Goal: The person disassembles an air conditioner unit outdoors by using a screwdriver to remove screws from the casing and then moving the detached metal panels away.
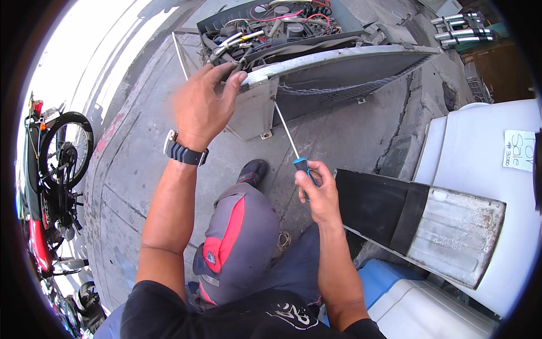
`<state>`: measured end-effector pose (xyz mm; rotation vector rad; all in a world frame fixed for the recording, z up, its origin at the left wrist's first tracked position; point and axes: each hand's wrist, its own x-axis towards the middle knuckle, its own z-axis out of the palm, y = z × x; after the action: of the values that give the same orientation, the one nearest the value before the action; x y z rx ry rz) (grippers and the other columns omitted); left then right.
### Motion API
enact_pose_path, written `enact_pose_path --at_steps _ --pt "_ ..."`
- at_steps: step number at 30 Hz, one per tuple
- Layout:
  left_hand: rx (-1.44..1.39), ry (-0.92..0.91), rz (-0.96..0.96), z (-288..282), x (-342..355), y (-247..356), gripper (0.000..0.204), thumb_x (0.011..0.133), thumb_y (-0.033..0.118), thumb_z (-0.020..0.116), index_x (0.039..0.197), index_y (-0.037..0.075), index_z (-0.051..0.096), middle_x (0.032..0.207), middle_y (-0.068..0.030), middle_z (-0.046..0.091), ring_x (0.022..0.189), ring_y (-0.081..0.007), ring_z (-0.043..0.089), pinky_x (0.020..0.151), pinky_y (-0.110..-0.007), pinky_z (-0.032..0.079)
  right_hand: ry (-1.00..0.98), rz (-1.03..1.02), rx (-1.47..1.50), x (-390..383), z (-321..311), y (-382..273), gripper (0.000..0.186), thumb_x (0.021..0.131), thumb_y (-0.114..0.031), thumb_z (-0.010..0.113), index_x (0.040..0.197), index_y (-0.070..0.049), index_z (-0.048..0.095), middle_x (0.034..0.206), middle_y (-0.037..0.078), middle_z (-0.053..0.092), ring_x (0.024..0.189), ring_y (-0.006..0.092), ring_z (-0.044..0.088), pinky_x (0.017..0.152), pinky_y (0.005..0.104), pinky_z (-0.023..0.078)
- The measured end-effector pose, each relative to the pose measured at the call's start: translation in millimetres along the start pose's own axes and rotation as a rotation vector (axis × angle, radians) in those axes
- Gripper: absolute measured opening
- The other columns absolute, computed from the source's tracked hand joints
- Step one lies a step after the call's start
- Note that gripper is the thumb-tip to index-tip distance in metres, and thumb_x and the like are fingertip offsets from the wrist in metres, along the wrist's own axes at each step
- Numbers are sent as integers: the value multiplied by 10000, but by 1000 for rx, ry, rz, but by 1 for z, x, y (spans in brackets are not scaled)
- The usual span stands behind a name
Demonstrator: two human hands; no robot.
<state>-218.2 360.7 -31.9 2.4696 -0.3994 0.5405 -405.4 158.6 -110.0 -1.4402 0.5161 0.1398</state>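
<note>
A grey metal casing with a pale curved rim and a mesh panel stands on its edge in front of me. My left hand, wearing a black-strapped watch on the wrist, grips the left end of the rim, thumb at the near side and fingers curled over. In my right hand is a screwdriver with a blue and black handle, held in closed fingers. Its long shaft slants up and left, and the tip meets the casing's side flange just below the rim. Whether a screw sits there is too small to tell.
Beyond the casing lies a dark tray heaped with wires and parts. White appliances line the right side, with a black and rusty metal panel leaning there. Motorcycles stand at the left. My knee is close below.
</note>
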Motion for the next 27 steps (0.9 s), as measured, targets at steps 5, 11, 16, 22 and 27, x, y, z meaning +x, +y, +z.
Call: enact_pose_path --at_steps 5,11,16,22,27 --pt "-768 -15 -297 -17 -31 22 339 971 292 580 860 -9 688 700 -2 614 681 -59 496 583 -254 395 -403 495 1079 8 -10 18 211 992 -244 523 1176 -143 511 764 49 570 548 84 496 377 182 294" --pt "-1046 -894 -977 37 -37 34 249 969 279 567 887 44 590 699 30 464 611 -108 408 555 -267 343 39 -116 -159 4 0 10 275 947 -222 591 1176 -73 549 822 131 641 645 216 623 524 357 479" --pt "-881 -560 -1103 103 -45 47 239 981 255 538 898 33 572 719 -10 499 615 -124 433 546 -285 357 -121 182 838 2 -15 3 301 944 -232 588 1202 -79 566 917 127 650 733 214 631 572 326 472" --pt "-1082 -254 -1221 129 -55 40 331 916 240 662 1037 -60 589 801 -68 589 650 -148 483 585 -322 397 -348 350 721 8 -6 18 266 953 -311 595 1104 -96 554 828 63 602 552 160 514 502 306 395" --pt "-1114 -242 -1197 132 -53 53 257 915 229 670 934 -14 589 717 -52 570 576 -136 483 523 -287 383 201 -374 -510 3 2 8 303 918 -224 635 1164 -75 540 858 72 616 626 218 577 555 344 428"
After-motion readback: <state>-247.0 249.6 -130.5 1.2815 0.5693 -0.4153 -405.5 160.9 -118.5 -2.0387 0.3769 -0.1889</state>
